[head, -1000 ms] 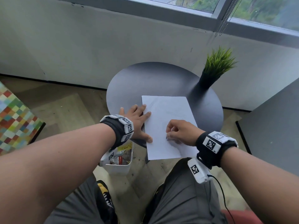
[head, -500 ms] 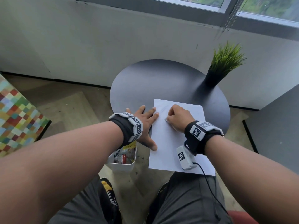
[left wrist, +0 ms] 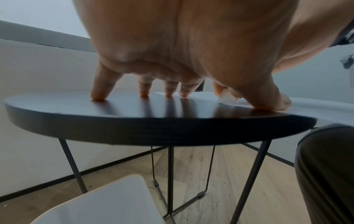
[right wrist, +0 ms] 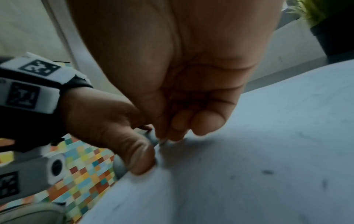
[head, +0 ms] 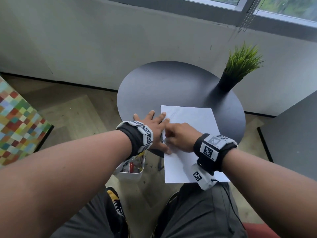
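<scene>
The left hand [head: 152,127] lay flat, pinning the paper sheet [head: 192,121] to the tabletop [head: 171,83], seemingly so the right hand [head: 180,136], pinching a small pale object [left wrist: 227,94], could rub it.

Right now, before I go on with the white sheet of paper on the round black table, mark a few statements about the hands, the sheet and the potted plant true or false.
1. The white sheet of paper lies wholly on the round black table. False: its near end overhangs the rim, above the person's lap.
2. The left hand rests with straight, spread fingers at the sheet's left edge. True.
3. The green plant in its black pot stands on the sheet. False: it stands apart, at the table's far right.
4. The right hand rests on the sheet with fingers curled. True.
5. The white plastic bin sits on the table. False: it is on the floor.
</scene>
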A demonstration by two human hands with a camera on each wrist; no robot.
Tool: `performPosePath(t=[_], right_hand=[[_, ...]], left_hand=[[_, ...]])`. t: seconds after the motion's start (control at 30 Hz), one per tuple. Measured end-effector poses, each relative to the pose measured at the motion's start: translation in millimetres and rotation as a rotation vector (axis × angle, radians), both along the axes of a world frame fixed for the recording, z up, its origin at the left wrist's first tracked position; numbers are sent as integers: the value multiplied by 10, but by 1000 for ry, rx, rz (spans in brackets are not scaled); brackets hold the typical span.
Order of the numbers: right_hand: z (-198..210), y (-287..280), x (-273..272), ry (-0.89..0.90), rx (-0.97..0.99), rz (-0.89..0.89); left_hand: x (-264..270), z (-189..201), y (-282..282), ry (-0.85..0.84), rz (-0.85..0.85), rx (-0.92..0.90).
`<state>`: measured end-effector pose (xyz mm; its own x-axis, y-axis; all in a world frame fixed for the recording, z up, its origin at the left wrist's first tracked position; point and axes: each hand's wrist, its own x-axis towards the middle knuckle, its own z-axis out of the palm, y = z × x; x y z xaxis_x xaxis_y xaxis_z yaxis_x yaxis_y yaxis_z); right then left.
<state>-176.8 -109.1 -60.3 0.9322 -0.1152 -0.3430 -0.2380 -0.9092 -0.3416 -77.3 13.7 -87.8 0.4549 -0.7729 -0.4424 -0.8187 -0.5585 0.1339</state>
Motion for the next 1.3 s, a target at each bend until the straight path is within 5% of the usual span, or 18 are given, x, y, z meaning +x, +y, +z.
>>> performPosePath(t=[0.17,0.33,0.5,0.67,0.83,1.0,1.17,1.3], right_hand=[[23,-295,135,-52,-23,-352],[-34,66,15,57,94,-94],[-34,-286,104,-74,1,-349],[-60,-12,-37,45,96,26],[-82,-342,2,-114,-17,-258],[-10,-104,-108,83,62,136],[-98,-392,3,-118,-78,-216],[-75,-84,-93,-49,9,142]], left_hand=[[-4,-8,-9,-21,-5,29],[-15,34,-16,-5,7,5],[1,-5,-8,-22,-5,27],[5,34,-31,6,-2,35],[15,17,-23,-6,-30,58],[30,71,-20,2,-48,75],[-5,83,-32,-3,-47,85],[24,119,-26,23,-63,86]])
